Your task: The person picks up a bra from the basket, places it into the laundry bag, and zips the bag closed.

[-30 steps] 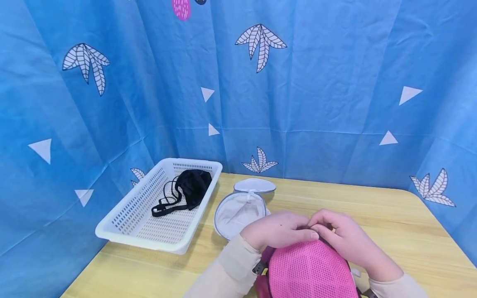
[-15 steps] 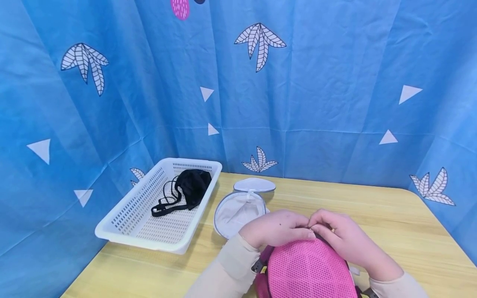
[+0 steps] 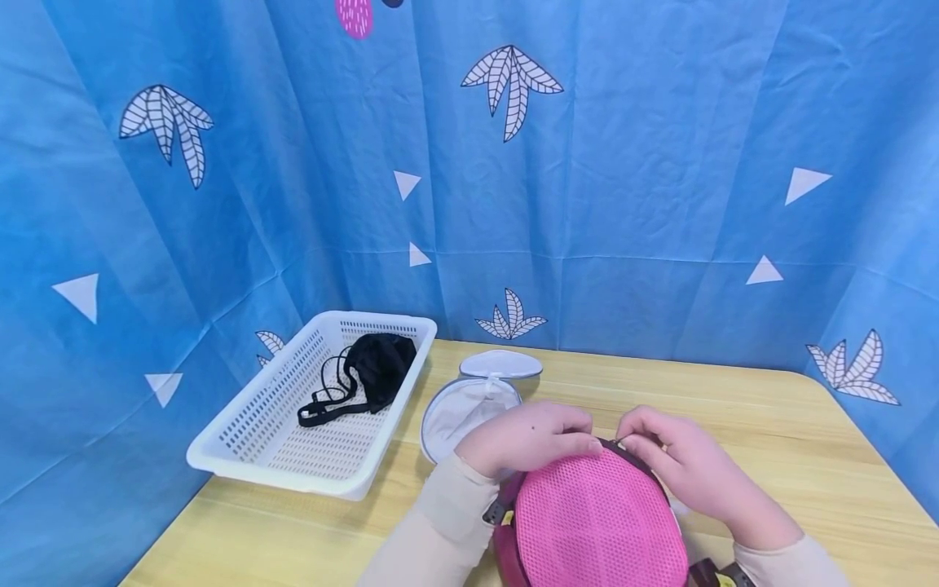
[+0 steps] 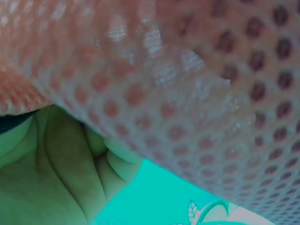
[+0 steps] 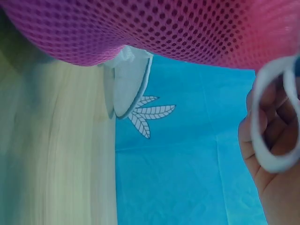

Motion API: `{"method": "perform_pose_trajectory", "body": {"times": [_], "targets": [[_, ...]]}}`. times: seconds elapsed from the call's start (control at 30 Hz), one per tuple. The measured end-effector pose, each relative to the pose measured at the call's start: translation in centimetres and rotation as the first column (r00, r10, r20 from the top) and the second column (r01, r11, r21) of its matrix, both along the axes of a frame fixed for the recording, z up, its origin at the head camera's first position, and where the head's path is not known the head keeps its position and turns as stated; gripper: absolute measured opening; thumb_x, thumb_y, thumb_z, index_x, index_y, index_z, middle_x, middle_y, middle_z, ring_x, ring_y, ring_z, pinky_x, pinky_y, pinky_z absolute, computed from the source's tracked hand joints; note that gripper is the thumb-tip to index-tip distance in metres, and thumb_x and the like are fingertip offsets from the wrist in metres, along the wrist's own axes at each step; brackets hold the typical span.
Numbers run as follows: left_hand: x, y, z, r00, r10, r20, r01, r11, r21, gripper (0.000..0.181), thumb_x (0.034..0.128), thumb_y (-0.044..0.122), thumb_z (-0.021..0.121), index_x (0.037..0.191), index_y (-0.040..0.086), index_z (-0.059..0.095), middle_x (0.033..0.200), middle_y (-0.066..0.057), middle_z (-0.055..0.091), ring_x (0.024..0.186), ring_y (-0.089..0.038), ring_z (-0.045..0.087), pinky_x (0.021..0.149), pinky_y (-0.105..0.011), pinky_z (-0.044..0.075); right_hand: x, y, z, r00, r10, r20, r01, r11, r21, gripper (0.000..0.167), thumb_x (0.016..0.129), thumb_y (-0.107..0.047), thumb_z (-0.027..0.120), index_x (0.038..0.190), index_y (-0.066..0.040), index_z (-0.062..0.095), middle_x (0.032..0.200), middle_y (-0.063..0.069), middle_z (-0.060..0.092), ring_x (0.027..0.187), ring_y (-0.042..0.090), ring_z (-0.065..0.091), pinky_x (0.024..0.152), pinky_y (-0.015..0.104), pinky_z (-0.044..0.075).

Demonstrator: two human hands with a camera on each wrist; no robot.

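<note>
A pink mesh bag (image 3: 597, 522) with a dark edging along its rounded top, which looks like a zipper, stands at the front of the table in the head view. My left hand (image 3: 531, 440) grips the bag's upper left edge, its thumb lying on the mesh. At the top right, my right hand (image 3: 678, 461) pinches the dark edging with thumb and forefinger; the small part between them is too fine to make out. In the right wrist view a white loop (image 5: 269, 161) hangs in front of the right hand. Mesh fills most of the left wrist view.
Behind the left hand stands an open white round pouch (image 3: 462, 416), its lid (image 3: 502, 364) folded back. A white plastic basket (image 3: 242, 473) to the left holds a black cloth item (image 3: 383, 367) with straps and cords. Blue curtains (image 3: 631, 163) enclose the wooden table (image 3: 778, 440).
My hands, close together before, have moved apart: the left leftward, the right slightly rightward. The bag has shifted a little left and up, and more of its dark edging shows between them.
</note>
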State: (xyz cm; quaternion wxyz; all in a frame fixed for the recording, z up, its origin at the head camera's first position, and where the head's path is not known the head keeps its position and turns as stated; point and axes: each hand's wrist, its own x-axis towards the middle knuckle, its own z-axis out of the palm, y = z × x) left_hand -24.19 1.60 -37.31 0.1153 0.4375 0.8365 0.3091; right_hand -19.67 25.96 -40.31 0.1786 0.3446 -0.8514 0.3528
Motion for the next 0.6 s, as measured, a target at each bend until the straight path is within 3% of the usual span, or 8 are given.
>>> {"method": "perform_pose_trajectory", "body": {"times": [0.13, 0.43, 0.6], "targets": [[-0.1, -0.2, 0.0, 1.0, -0.003, -0.005, 0.003, 1.0, 0.017, 0.03, 0.1027, 0.038, 0.058, 0.079, 0.021, 0.057, 0.068, 0.01, 0.051, 0.066, -0.003, 0.053, 0.063, -0.021, 0.046, 0.0, 0.2, 0.0, 1.0, -0.009, 0.0, 0.009, 1.0, -0.002, 0.032, 0.096, -0.001, 0.066, 0.099, -0.033, 0.06, 0.09, -0.018, 0.061, 0.076, 0.003, 0.056, 0.066, 0.025, 0.045], [0.3, 1.0, 0.0, 0.983, 0.038, -0.182, -0.039, 0.999, 0.001, 0.015, 0.1029, 0.038, 0.057, 0.102, 0.026, 0.065, 0.087, 0.02, 0.059, 0.079, 0.004, 0.054, 0.073, -0.014, 0.043, 0.2, 0.2, 0.2, 0.999, -0.049, 0.001, 0.049, 0.997, -0.064, 0.033, 0.094, 0.003, 0.066, 0.1, -0.029, 0.063, 0.093, -0.015, 0.065, 0.079, 0.005, 0.06, 0.067, 0.024, 0.046], [0.8, 1.5, -0.2, 0.983, 0.058, -0.174, -0.056, 0.998, 0.015, 0.028, 0.1054, 0.045, 0.049, 0.091, 0.025, 0.062, 0.077, 0.016, 0.054, 0.072, 0.002, 0.052, 0.067, -0.016, 0.043, 0.1, 0.0, 0.2, 1.0, -0.027, 0.009, 0.028, 0.997, -0.078, 0.034, 0.094, 0.004, 0.066, 0.1, -0.03, 0.064, 0.091, -0.016, 0.065, 0.072, 0.004, 0.059, 0.063, 0.023, 0.046]]}}
